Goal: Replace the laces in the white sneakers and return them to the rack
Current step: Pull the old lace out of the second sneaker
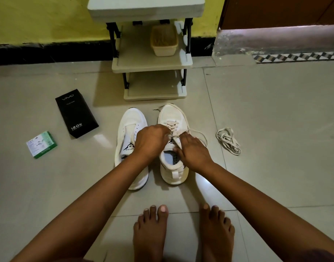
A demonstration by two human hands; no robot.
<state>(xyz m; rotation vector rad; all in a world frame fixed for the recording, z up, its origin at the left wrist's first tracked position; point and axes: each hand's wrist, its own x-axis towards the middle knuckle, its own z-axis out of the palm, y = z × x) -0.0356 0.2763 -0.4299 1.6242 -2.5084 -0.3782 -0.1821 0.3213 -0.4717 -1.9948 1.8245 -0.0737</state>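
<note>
Two white sneakers stand side by side on the floor, toes toward the rack. The left sneaker (129, 129) has no lace in its eyelets. The right sneaker (173, 118) has a lace (172, 124) threaded through its lower eyelets, with a loose loop trailing off its right side. My left hand (150, 140) reaches across over the right sneaker's tongue, and its fingertips pinch the lace. My right hand (193, 151) rests on that sneaker's collar, fingers curled on the lace and upper. A second loose lace (228, 141) lies bundled on the floor to the right.
A beige tiered shoe rack (152, 63) stands against the yellow wall just beyond the sneakers, with a small basket (164, 41) on its middle shelf. A black box (76, 113) and a green and white box (41, 144) lie to the left. My bare feet (183, 235) are below.
</note>
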